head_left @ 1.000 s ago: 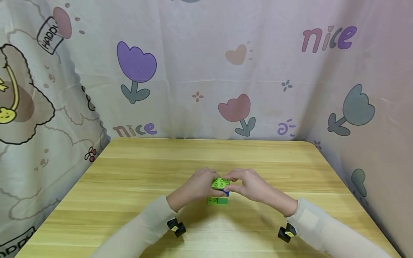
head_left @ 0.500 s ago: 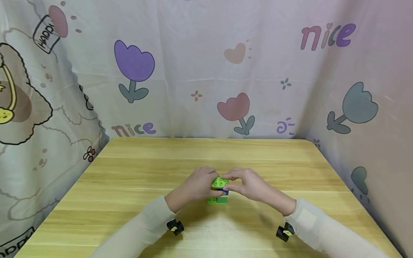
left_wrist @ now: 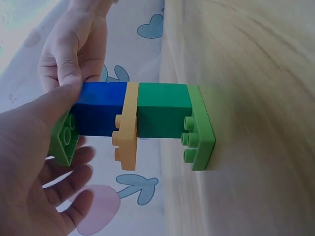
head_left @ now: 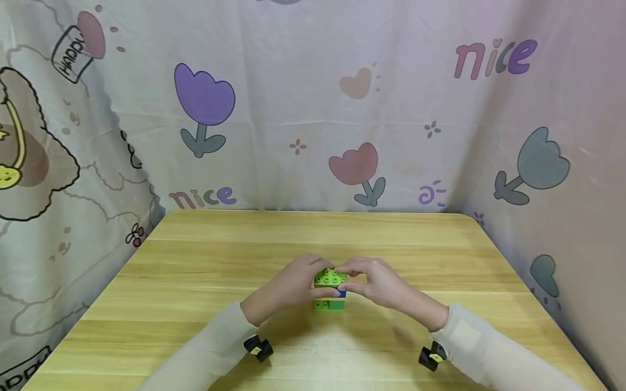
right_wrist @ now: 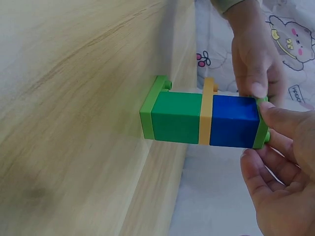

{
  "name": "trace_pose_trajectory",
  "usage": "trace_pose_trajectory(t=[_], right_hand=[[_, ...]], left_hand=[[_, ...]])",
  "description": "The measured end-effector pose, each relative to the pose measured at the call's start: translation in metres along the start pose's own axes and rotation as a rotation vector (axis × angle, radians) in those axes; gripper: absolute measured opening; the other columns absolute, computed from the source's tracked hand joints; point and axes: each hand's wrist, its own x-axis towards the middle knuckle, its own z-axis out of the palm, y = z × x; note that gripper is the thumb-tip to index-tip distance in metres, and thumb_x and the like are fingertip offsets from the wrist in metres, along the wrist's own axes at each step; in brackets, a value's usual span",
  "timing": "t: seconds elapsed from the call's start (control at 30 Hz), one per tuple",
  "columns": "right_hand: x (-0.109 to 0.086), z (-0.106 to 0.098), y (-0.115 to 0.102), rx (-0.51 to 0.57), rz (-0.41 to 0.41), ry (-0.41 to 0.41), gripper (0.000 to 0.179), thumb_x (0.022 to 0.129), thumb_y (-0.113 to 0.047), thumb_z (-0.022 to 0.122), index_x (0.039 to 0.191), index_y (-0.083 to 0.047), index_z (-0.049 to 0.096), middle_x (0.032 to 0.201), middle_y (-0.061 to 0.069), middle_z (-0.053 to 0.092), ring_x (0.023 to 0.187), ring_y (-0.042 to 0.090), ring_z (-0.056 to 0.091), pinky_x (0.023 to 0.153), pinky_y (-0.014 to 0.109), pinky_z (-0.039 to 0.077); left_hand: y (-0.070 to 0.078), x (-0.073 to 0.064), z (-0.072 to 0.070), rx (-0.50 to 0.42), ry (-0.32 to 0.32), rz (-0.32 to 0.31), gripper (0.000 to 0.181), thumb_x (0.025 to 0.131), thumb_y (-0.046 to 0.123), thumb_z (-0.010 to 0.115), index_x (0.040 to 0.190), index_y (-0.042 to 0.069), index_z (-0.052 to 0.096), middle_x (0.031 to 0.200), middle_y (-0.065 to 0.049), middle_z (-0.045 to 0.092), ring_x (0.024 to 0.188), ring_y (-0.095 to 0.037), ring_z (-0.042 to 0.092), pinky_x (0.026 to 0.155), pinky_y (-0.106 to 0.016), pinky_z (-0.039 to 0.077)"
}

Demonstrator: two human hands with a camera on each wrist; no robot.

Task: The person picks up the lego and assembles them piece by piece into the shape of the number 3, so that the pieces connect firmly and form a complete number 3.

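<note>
A short tower of toy building bricks (head_left: 336, 306) stands upright on the table. From the bottom come a light green plate (left_wrist: 203, 132), a green brick (right_wrist: 176, 118), an orange plate (left_wrist: 129, 128), a blue brick (right_wrist: 234, 122) and a light green studded plate (head_left: 329, 279) on top. My right hand (head_left: 383, 282) pinches the right end of this top plate between thumb and fingers. At the left, my left hand (head_left: 292, 283) has its thumb stretched along the blue brick's front. Its other fingers, spread and relaxed, show a gap from the tower in the left wrist view.
The wooden table (head_left: 235, 250) extends around the tower on all sides. A printed curtain (head_left: 283, 108) hangs behind its far edge and along both sides. Small black wrist cameras (head_left: 432, 355) sit below both sleeves.
My left hand has slid a little to the left, and its fingers have loosened, uncovering more studs of the top plate. The right hand and the tower stay almost in place.
</note>
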Motion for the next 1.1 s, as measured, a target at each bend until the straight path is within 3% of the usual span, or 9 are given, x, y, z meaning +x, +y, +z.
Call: trace_pose_trajectory(t=[0.13,0.4,0.73,0.93,1.1], right_hand=[[0.0,0.001,0.0,0.003,0.0,0.001,0.032,0.089,-0.027,0.073,0.117,-0.012,0.071,0.11,-0.005,0.068,0.094,0.016,0.064,0.08,0.04,0.054],[-0.001,0.004,0.005,0.015,0.009,0.013,0.033,0.089,-0.032,0.072,0.118,-0.014,0.071,0.111,-0.006,0.068,0.094,0.018,0.064,0.079,0.037,0.054],[-0.006,0.01,0.004,0.069,0.071,0.039,0.037,0.09,-0.031,0.072,0.123,-0.015,0.067,0.113,-0.003,0.067,0.095,0.013,0.063,0.079,0.038,0.054],[-0.012,0.025,0.012,0.172,0.12,0.034,0.054,0.088,-0.033,0.073,0.133,-0.01,0.055,0.109,-0.002,0.066,0.097,0.013,0.062,0.091,0.033,0.051],[-0.019,0.036,0.019,0.229,0.154,0.046,0.061,0.087,-0.035,0.073,0.137,-0.007,0.05,0.114,-0.001,0.065,0.101,0.013,0.062,0.095,0.035,0.049]], left_hand=[[-0.002,-0.007,-0.001,-0.098,0.076,0.001,0.052,0.087,0.05,0.069,0.124,0.015,0.064,0.112,0.003,0.062,0.1,-0.013,0.056,0.088,-0.034,0.05],[-0.003,-0.012,0.001,-0.217,0.177,0.0,0.036,0.087,0.039,0.074,0.115,0.017,0.07,0.104,0.007,0.063,0.093,-0.008,0.055,0.079,-0.03,0.051],[-0.003,-0.013,0.005,-0.281,0.2,-0.026,0.037,0.085,0.034,0.077,0.115,0.014,0.07,0.106,0.003,0.063,0.091,-0.011,0.057,0.077,-0.034,0.053],[-0.008,-0.019,0.009,-0.339,0.191,-0.091,0.049,0.084,0.038,0.077,0.125,0.014,0.065,0.115,0.004,0.062,0.093,-0.011,0.055,0.078,-0.03,0.05],[-0.014,-0.023,0.013,-0.45,0.189,-0.133,0.056,0.081,0.036,0.081,0.127,0.011,0.063,0.111,0.006,0.06,0.095,-0.016,0.055,0.079,-0.033,0.05]])
